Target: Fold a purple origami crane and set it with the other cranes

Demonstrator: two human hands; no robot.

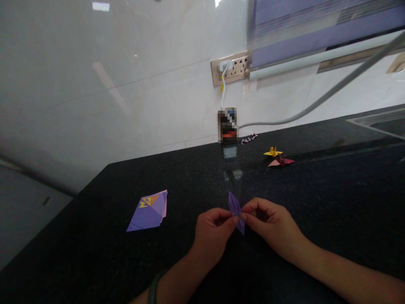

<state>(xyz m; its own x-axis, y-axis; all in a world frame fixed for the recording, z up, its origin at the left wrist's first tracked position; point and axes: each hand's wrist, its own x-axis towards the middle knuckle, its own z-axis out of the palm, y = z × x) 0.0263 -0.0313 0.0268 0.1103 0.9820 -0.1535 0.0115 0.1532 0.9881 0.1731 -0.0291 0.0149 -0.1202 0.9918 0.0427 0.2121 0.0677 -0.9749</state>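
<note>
A folded purple origami paper (234, 204), narrow and pointed at both ends, is held upright between my two hands over the dark countertop. My left hand (213, 230) pinches its left side between thumb and fingers. From the right, my right hand (274, 221) pinches the opposite side, also with thumb and fingertips. My fingertips hide the middle of the paper. A yellow folded paper crane (274, 152) and a red and pink paper crane (281, 161) stand beyond my right hand.
Purple and pink paper sheets (148, 215) lie on the black countertop (177, 177) at left. A pixelated object (228, 126) leans against the wall near a beaded strand (249, 139). A white cable runs up to the wall socket (230, 67). A grey cable (316, 110) crosses the right.
</note>
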